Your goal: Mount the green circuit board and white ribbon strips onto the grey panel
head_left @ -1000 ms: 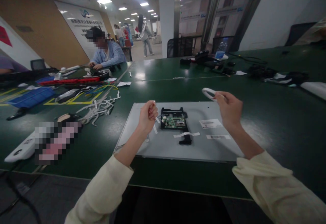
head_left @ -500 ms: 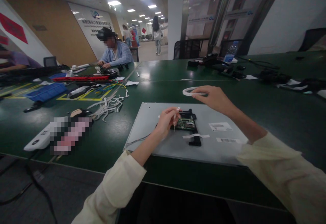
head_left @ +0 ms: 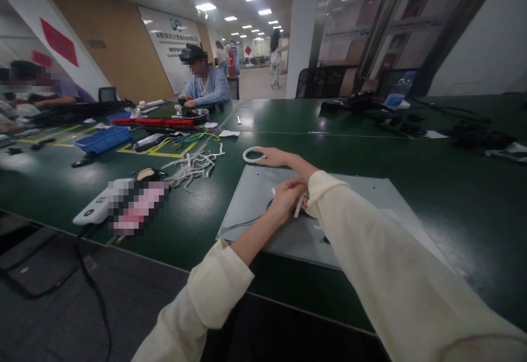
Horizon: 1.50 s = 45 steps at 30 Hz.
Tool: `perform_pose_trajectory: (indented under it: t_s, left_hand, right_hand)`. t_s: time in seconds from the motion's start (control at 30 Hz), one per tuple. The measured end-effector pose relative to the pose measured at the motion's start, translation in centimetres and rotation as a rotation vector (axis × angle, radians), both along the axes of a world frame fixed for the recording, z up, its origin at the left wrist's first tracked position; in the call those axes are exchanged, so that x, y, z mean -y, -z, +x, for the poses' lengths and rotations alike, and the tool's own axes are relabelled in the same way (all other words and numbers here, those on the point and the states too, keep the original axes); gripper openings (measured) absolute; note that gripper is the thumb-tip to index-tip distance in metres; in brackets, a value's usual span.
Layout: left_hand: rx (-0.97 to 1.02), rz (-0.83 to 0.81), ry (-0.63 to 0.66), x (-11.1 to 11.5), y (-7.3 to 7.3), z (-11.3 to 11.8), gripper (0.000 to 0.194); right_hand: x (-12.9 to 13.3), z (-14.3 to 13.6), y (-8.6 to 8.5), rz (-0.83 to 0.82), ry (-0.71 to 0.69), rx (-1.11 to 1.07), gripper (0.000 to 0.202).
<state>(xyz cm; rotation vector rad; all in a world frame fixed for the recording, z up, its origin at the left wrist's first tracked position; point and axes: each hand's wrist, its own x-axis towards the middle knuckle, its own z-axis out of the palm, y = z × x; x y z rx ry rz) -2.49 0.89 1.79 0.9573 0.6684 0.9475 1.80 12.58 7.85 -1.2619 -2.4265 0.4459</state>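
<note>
My right hand (head_left: 275, 156) reaches across to the left, over my left arm's side, to the far left edge of the grey panel. Its fingers are on the right rim of a roll of white tape (head_left: 247, 159), which lies flat at table height. Over the panel (head_left: 242, 208), my left hand (head_left: 289, 196) is closed, pinching a short strip of white tape (head_left: 298, 207) that hangs down. The circuit board on the panel is mostly hidden behind my left hand and right sleeve. A thin cable (head_left: 236, 225) runs from it to the left.
Left of the panel lie a heap of white strips (head_left: 195, 164), a white device (head_left: 93, 211) and a blue tray (head_left: 102, 140). A small wrench (head_left: 239, 120) lies farther back. A co-worker (head_left: 208, 85) sits across the table; others are farther off.
My right hand has moved left and down with the roll of tape, from above the panel to its far left edge. My left hand still holds the strip. The camera view has turned left.
</note>
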Motion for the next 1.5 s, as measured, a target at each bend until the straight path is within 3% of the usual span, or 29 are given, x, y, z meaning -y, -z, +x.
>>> perform_pose_trajectory:
  t_s: [0.1, 0.2, 0.3, 0.4, 0.6, 0.87, 1.03, 1.27, 1.5]
  left_hand:
    - [-0.03, 0.044, 0.029, 0.1, -0.5, -0.2, 0.032]
    - [-0.02, 0.104, 0.048, 0.3, -1.1, -0.5, 0.034]
    - [-0.012, 0.161, 0.069, 0.4, -1.4, -0.6, 0.034]
    - [-0.028, 0.207, 0.102, 0.7, -1.6, -0.6, 0.034]
    - [-0.124, 0.317, 0.205, 1.5, -2.0, -0.6, 0.04]
    - [-0.204, 0.387, 0.501, 2.7, -2.3, -1.0, 0.062]
    - [-0.185, 0.343, 0.569, 2.9, -2.8, -1.1, 0.076]
    - [-0.185, 0.297, 0.643, 2.9, -3.1, -1.1, 0.076]
    - [-0.187, 0.269, 0.694, 3.2, -2.6, -0.7, 0.067]
  right_hand:
    - [1.2, 1.6, -0.4, -0.064, -0.1, 0.047, 0.041]
    - [3.7, 4.3, -2.2, -0.089, -0.186, 0.045, 0.038]
    - [7.1, 7.0, -3.9, -0.153, -0.123, 0.007, 0.043]
    - [10.6, 8.9, -4.4, -0.177, -0.024, 0.036, 0.048]
    - [15.1, 11.5, -2.4, -0.256, 0.109, 0.05, 0.051]
    - [16.6, 13.2, 0.1, -0.492, 0.3, -0.283, 0.055]
    - [17.4, 14.0, 1.6, -0.547, 0.226, -0.351, 0.053]
    - [19.2, 13.5, 2.4, -0.485, -0.046, -0.373, 0.052]
    - [19.9, 13.0, 2.5, -0.565, -0.086, -0.555, 0.051]
